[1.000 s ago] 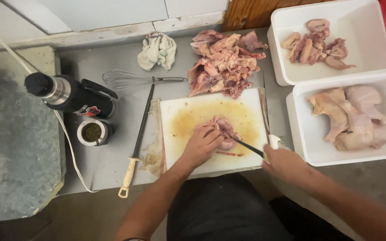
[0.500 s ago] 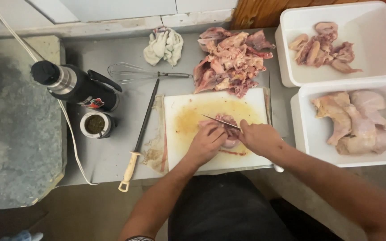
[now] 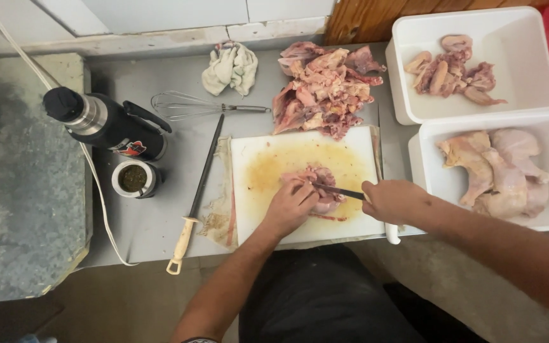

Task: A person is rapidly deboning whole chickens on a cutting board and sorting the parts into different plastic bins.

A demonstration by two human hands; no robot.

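at frame centre we see a pink, glistening chicken piece (image 3: 318,188) lying on the stained white plastic cutting board (image 3: 268,216). our left hand (image 3: 292,206) presses down on it with curled fingers. our right hand (image 3: 390,201) is closed around a thin dark-bladed knife (image 3: 341,191), whose tip reaches the meat between both hands.

Under the left hand (image 3: 292,206) lies a pink piece of raw chicken (image 3: 320,184) on a white cutting board (image 3: 268,216) stained yellow-orange. A dark knife blade (image 3: 339,190) runs out from the right hand (image 3: 390,201). Beyond both hands sits a heap of pink and red scraps (image 3: 325,89). To the right of the right hand, white tubs (image 3: 541,219) hold pale pink meat (the nearer one paler, yellowish). Left of the left hand lie a dark rod with a cream handle (image 3: 197,197) and a black and silver flask (image 3: 106,124).
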